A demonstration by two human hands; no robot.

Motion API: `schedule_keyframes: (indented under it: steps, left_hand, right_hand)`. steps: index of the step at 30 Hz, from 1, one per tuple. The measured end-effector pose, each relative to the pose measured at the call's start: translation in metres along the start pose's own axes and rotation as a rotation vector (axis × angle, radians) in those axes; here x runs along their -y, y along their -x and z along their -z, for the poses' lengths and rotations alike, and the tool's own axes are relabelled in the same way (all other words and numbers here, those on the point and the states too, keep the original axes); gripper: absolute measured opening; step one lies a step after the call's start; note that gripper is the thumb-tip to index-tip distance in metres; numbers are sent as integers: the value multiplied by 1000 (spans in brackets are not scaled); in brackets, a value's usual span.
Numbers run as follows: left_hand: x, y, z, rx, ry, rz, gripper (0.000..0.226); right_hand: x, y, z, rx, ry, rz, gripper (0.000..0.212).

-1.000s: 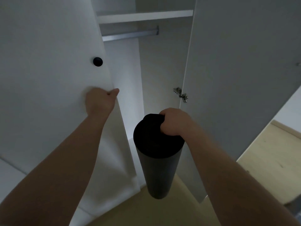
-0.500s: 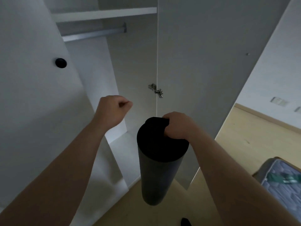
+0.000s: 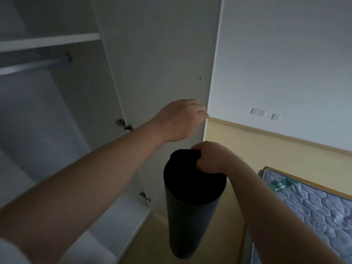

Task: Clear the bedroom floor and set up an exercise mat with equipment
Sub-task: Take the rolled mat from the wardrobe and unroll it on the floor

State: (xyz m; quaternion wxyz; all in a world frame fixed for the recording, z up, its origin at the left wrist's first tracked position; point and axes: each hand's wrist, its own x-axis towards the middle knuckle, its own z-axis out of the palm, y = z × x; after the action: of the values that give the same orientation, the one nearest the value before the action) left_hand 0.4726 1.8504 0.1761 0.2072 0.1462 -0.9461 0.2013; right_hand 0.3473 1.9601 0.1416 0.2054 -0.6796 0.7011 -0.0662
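Mat retrieval step: R hand (image 3: 211, 159) grips rolled exercise mat (image 3: 190, 216) by top end. L hand (image 3: 179, 119) at wardrobe door (image 3: 162, 63) edge, grip unclear. Next, likely: swing door closed.

Black rolled mat (image 3: 192, 202), white wardrobe door (image 3: 162, 60), grey hexagon-quilted mattress (image 3: 314, 204)

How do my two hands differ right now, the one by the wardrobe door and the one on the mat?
The left hand is higher, at the free edge of the wardrobe door; the right hand is lower. The right hand grips the top of the hanging black rolled mat; whether the left hand grips the door is unclear. Both forearms are bare.
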Motion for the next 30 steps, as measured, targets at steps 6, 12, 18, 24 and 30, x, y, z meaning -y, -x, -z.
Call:
schedule_keyframes:
  steps: [6, 12, 18, 24, 30]
  left_hand:
    - [-7, -47, -24, 75, -214, -187, 41]
    - [-3, -56, -41, 293, -491, -130, 29]
    - [-10, -55, -37, 309, -535, -111, 28]
    - [-23, -49, -27, 285, -542, -92, 38]
    - [-41, -28, -11, 236, -569, -43, 13]
  right_hand:
    - [-39, 6, 14, -21, 15, -104, 46]
    - [-59, 9, 20, -50, 32, -155, 47]
    - [-67, 12, 22, -61, 29, -180, 46]
    - [-68, 13, 20, -52, 5, -180, 47]
    - [-70, 20, 19, -12, 3, -154, 42]
